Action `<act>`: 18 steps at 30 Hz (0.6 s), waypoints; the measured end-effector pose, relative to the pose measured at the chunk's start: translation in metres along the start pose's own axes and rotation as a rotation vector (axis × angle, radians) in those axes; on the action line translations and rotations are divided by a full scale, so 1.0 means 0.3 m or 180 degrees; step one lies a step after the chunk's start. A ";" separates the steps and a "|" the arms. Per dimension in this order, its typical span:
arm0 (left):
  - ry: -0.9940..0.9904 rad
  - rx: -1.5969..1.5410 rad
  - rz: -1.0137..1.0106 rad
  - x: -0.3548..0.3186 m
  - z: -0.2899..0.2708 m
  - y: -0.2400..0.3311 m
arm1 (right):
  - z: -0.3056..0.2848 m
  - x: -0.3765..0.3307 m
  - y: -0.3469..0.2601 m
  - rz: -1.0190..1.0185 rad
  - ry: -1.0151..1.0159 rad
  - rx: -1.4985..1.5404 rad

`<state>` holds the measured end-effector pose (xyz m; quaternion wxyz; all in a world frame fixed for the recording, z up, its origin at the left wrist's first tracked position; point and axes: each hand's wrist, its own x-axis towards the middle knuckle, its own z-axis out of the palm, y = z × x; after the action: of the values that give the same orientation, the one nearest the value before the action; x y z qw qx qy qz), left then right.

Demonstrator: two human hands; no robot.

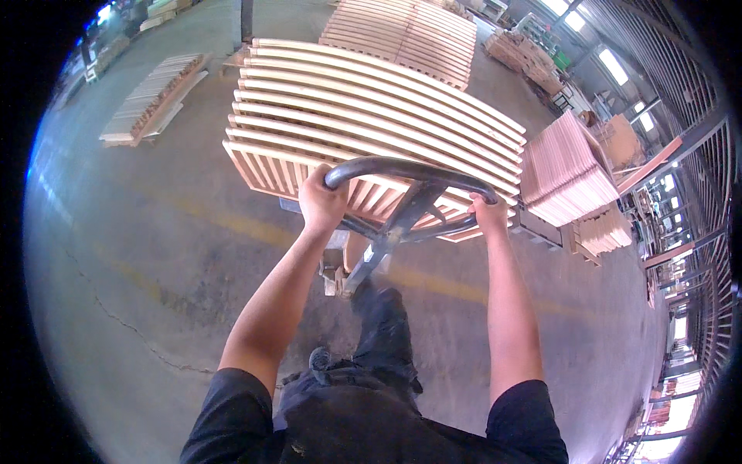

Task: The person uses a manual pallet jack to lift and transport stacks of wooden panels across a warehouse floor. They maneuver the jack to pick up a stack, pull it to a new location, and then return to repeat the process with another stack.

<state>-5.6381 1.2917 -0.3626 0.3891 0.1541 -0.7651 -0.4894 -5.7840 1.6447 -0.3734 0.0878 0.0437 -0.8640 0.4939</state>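
Note:
Both arms reach forward to the black loop handle [417, 168] of what looks like a pallet jack. My left hand [322, 201] is wrapped round the handle's left bend, and my right hand [488, 213] grips its right end. Below the loop, a metal shaft [367, 265] runs down toward the jack's base near my feet. Just beyond the handle stands a stack of slatted wooden frames [363, 100], pale and laid in several rows. What carries the stack from beneath is mostly hidden.
Another slatted stack [402, 35] stands behind the first. At right are a pile of pinkish boards [568, 170] and lower boards [603, 234]. A low pile of slats [151, 100] lies on the floor at far left. A dark post [243, 23] rises behind. A faded yellow line [440, 284] crosses the floor.

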 end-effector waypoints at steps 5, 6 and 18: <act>-0.0192 0.0124 0.0083 0.033 -0.018 -0.017 | 0.008 -0.022 -0.070 -0.0093 -0.0124 0.0075; -0.0155 0.0063 0.0181 0.032 -0.018 -0.011 | 0.005 -0.030 -0.067 0.0021 -0.0161 0.0126; -0.1637 -0.0290 -0.0525 0.162 -0.083 -0.005 | 0.020 -0.019 -0.073 -0.0175 -0.0021 0.0482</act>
<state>-5.6514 1.2453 -0.3368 0.1474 0.0689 -0.8008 -0.5764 -5.7754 1.6285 -0.3589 0.0950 0.0755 -0.8229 0.5550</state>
